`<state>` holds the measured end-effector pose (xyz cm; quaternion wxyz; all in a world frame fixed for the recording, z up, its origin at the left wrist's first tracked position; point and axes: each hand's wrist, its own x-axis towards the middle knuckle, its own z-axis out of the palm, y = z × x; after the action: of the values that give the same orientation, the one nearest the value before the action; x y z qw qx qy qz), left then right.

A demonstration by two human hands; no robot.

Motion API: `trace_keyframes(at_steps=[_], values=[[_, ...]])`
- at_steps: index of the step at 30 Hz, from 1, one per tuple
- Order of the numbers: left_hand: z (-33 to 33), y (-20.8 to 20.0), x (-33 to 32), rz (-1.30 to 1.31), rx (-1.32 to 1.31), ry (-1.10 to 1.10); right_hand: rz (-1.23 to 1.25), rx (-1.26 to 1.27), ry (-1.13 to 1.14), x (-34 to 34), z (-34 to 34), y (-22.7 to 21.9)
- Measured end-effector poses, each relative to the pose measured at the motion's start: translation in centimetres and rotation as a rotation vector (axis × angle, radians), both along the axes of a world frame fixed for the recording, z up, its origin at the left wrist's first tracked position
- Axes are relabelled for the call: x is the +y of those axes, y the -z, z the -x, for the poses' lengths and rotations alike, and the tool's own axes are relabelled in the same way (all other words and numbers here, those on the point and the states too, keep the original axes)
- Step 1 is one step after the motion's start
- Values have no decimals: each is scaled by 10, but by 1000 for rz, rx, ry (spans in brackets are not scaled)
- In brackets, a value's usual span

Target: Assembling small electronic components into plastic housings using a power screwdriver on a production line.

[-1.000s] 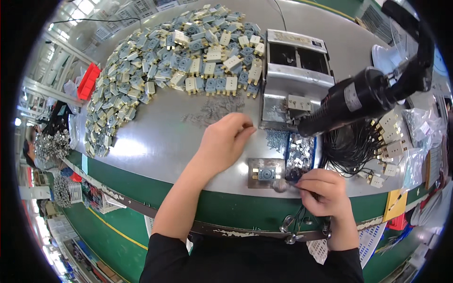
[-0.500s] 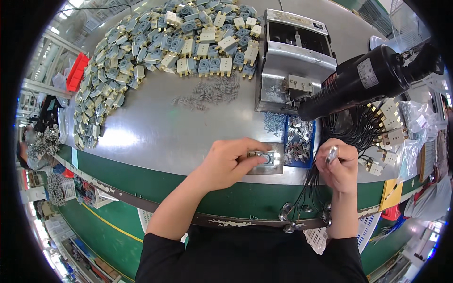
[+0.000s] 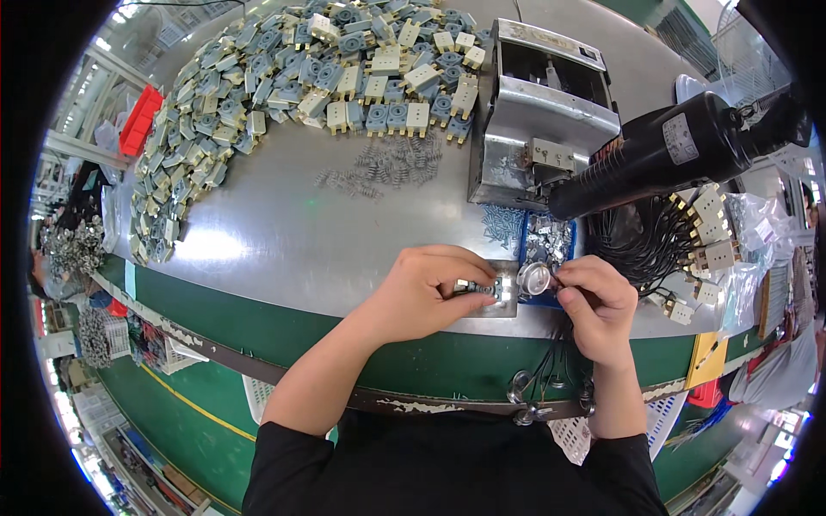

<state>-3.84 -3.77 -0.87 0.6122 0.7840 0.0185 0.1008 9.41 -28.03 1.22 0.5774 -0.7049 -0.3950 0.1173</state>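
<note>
My left hand (image 3: 430, 291) pinches a small grey plastic housing (image 3: 477, 289) between thumb and fingers, just over a flat metal plate (image 3: 506, 311) on the bench. Most of the housing is hidden behind the fingers. Right of it, my right hand (image 3: 601, 308) grips a round, silvery metal cap (image 3: 534, 278) near its rim, with the round face toward me. Whether a wire is attached to this cap is hard to make out. More round metal caps (image 3: 520, 385) hang on black wires over the bench's front edge, below my right hand.
A blue tray (image 3: 547, 237) of small metal pieces and loose screws (image 3: 501, 225) lie beyond my hands. Springs (image 3: 387, 165) and a big heap of grey-and-cream housings (image 3: 344, 77) spread behind. A black electric screwdriver (image 3: 641, 163) slants beside a metal machine (image 3: 551, 107); wired cream blocks (image 3: 712, 230) lie right.
My right hand has moved left with the metal cap, bringing it beside the plate. My left hand now has the grey housing raised and tilted from the plate, where it lay flat before.
</note>
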Motion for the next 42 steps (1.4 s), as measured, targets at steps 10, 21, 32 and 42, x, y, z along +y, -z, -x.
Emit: trace_keyframes(at_steps=[10, 21, 32, 42], values=[[0, -6, 4, -38, -26, 2, 167, -72, -48, 17, 1, -21], [-5, 9, 0, -323, -265, -42, 374, -19, -146, 29, 7, -21], [-5, 9, 2, -158, -123, 96, 403, -173, -187, 29, 11, -22], [-8, 13, 4, -143, -131, 105, 409, -335, -350, 41, -12, -27]])
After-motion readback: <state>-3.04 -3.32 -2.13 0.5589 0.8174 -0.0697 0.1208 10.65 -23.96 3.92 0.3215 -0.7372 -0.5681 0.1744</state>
